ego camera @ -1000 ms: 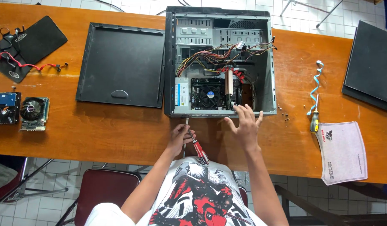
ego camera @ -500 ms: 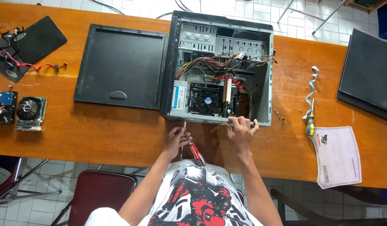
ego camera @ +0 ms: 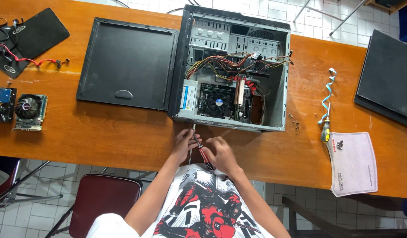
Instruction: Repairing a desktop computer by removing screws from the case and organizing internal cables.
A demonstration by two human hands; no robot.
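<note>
Both hands at lower centre: left hand (ego camera: 184,143) fingers clenched on red-handled screwdriver (ego camera: 202,152); right hand (ego camera: 221,153) curled against its handle. Tip at open computer case (ego camera: 232,66) edge, contact unclear.

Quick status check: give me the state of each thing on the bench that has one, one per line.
Computer case: lying on its side, open, insides exposed.
Side panel: off, flat on the table beside the case.
Screwdriver: held in both hands, tip at the case's near edge.
Left hand: closed on the shaft.
Right hand: on the handle.
Second screwdriver: lying unused.
</note>
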